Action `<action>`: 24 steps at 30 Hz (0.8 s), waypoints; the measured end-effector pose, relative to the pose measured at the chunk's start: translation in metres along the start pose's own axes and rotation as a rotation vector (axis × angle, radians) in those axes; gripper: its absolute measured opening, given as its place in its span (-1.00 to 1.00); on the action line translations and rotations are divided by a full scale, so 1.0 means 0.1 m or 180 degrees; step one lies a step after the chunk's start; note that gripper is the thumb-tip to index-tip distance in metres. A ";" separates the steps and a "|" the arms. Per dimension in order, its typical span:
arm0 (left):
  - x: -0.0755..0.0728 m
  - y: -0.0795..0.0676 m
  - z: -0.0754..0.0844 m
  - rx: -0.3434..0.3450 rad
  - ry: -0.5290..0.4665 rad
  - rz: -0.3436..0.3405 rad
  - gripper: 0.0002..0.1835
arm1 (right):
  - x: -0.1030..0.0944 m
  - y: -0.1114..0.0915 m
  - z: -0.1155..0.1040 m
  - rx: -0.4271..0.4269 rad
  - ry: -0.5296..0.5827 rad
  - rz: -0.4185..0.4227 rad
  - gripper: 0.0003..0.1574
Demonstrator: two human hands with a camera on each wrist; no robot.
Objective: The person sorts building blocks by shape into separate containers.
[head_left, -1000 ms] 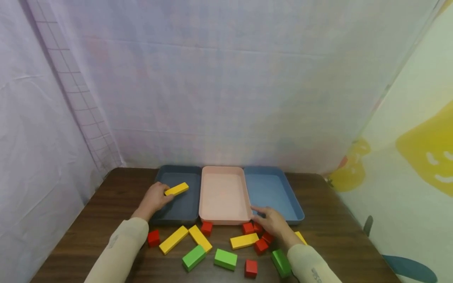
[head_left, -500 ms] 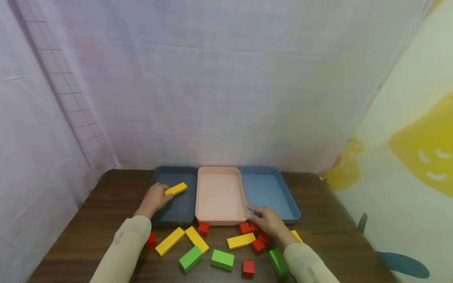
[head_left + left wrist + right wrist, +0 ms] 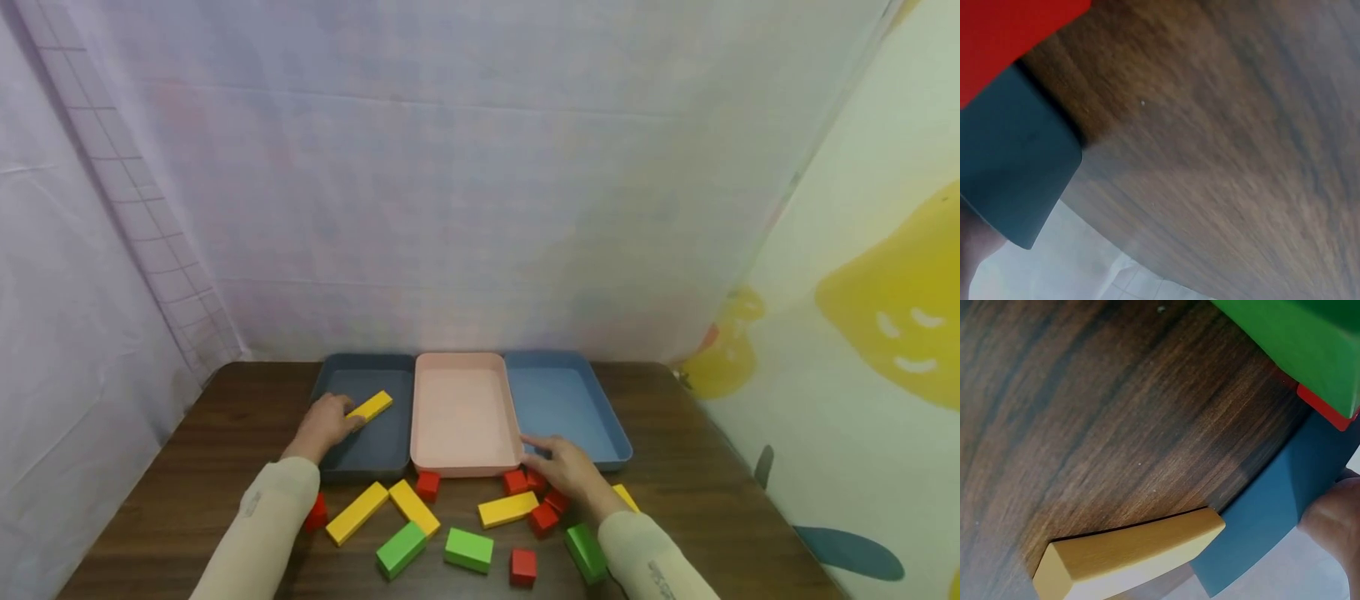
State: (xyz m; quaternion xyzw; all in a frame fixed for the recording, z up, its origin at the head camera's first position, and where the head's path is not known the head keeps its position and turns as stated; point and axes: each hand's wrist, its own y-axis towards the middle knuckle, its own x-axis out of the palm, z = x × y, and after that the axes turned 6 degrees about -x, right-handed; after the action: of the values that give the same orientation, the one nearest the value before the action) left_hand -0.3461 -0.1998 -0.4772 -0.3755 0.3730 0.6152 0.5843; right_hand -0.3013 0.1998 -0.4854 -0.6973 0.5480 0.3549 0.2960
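In the head view my left hand (image 3: 326,425) pinches a yellow rectangular block (image 3: 372,406) over the dark blue-grey tray (image 3: 375,379), low inside its rim. My right hand (image 3: 567,468) reaches to the front corner where the pink tray (image 3: 465,408) meets the blue tray (image 3: 561,400). Its fingers are extended and hold no block; whether they touch the rim is unclear. Below that hand lie several red cubes (image 3: 543,519), partly covered by it. The left wrist view shows the dark tray's outer wall (image 3: 1019,156) but not the held block.
Along the front of the trays lie yellow blocks (image 3: 357,513), green blocks (image 3: 468,550) and a red cube (image 3: 522,567) on the brown wooden table (image 3: 172,492). Another yellow block (image 3: 1129,553) sits beside the blue tray in the right wrist view. A white curtain (image 3: 450,208) hangs behind.
My left hand has lowered the yellow block slightly within the dark tray. The right hand keeps its place by the pink and blue trays. The head view has shifted a little.
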 end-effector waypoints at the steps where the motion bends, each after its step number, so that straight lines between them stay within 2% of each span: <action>1: -0.01 0.00 -0.01 -0.0020 0.0001 -0.0027 -0.51 | 0.00 0.00 -0.01 0.0012 0.0009 -0.0009 -0.44; 7: -0.06 -0.01 -0.02 -0.0088 -0.0066 -0.0023 -0.46 | 0.00 0.02 -0.02 -0.0040 0.0005 0.0004 -0.44; 13: -0.09 -0.03 0.01 -0.0028 -0.0111 -0.0008 -0.46 | 0.00 0.04 0.01 -0.0138 0.0000 0.0026 -0.43; 20: -0.11 -0.06 0.06 0.0025 -0.0074 -0.0007 -0.44 | 0.00 0.03 0.03 -0.0101 0.0060 0.0032 -0.46; 24: -0.14 -0.10 0.10 0.0136 -0.0104 0.0072 -0.44 | -0.02 0.03 0.04 -0.0096 0.0065 0.0049 -0.47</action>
State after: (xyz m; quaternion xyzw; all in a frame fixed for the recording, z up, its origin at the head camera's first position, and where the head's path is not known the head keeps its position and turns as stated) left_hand -0.3364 -0.1964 -0.4601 -0.3486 0.3807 0.6198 0.5911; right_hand -0.3056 0.2035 -0.4867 -0.7010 0.5510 0.3582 0.2771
